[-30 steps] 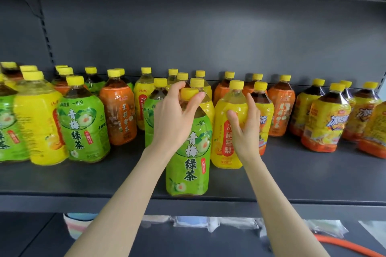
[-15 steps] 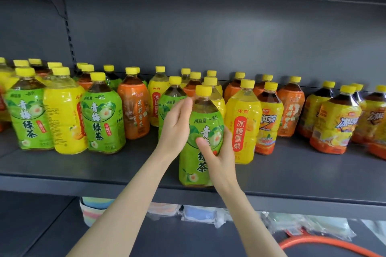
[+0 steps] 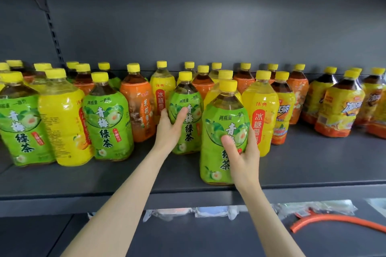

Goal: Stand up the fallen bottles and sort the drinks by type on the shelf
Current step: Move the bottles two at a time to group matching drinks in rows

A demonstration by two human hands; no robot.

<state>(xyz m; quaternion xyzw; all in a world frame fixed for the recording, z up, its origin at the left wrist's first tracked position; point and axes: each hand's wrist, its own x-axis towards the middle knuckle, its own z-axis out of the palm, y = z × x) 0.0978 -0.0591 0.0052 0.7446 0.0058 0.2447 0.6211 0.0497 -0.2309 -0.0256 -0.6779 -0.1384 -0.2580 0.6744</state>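
Orange ribbed hose and clear plastic packets lie on the lower level, nearest the viewer, beneath two bare forearms that reach up to a dark grey metal shelf.

Close to the shelf's front edge stands a green-labelled tea bottle, upright, with a yellow cap. The right hand grips its lower right side, the thumb laid across the label and the fingers curled round behind.

Just behind and to the left stands a second green tea bottle, also upright. The left hand holds its left side, thumb across the front; its fingers are hidden behind the bottle.

To the left, two more green bottles stand either side of a yellow bottle, with an orange-labelled bottle beside them. To the right are a yellow pear-drink bottle and, farther along, iced tea bottles. More yellow-capped bottles of mixed types stand behind, against the grey back panel.
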